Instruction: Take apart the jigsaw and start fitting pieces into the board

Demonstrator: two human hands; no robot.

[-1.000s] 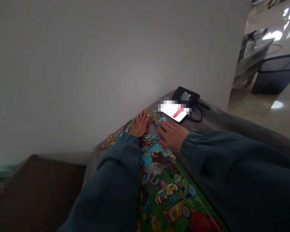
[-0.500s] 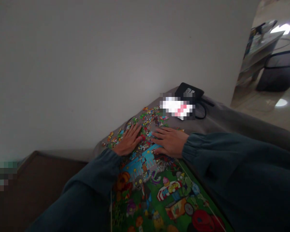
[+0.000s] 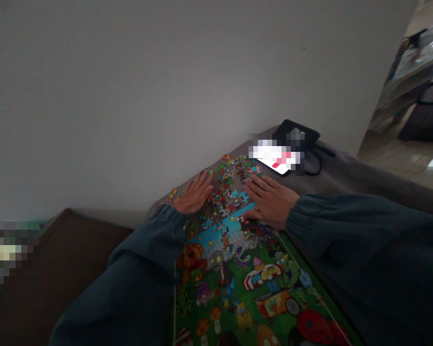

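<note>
Loose jigsaw pieces [image 3: 234, 179], multicoloured and interspersed with light blue ones, lie scattered on a grey cloth-like surface [image 3: 346, 178], between the two hands and beyond the far edge of a picture board [image 3: 234, 274]. The left hand [image 3: 197, 193] is palm down over the left part of the scatter, its fingers extended and close together; a few orange pieces show just beyond its outer side. The right hand [image 3: 272, 199] is likewise palm down with fingers straightened, its fingertips at the right margin of the pieces and its thumb over the board's far right corner. Neither hand is clenched or visibly grasping anything; whether pieces lie beneath the palms cannot be told.

The board, nearer the wearer, bears a cartoon scene: a blue band and pale fence at the far end, then a green ground with a grey-headed figure, mushrooms and a wheeled cart. Dark teal sleeves [image 3: 350, 221] cover both forearms. Beyond the right hand rests a lit smartphone [image 3: 283, 166], partly pixelated, with a black flat device [image 3: 299, 132] just behind it and a dark cable [image 3: 320, 166] beside them. A plain wall [image 3: 166, 96] rises behind; a dark brown panel [image 3: 94, 240] stands at left, and a dark bin [image 3: 426, 117] on a glossy floor [image 3: 389, 144] at far right.
</note>
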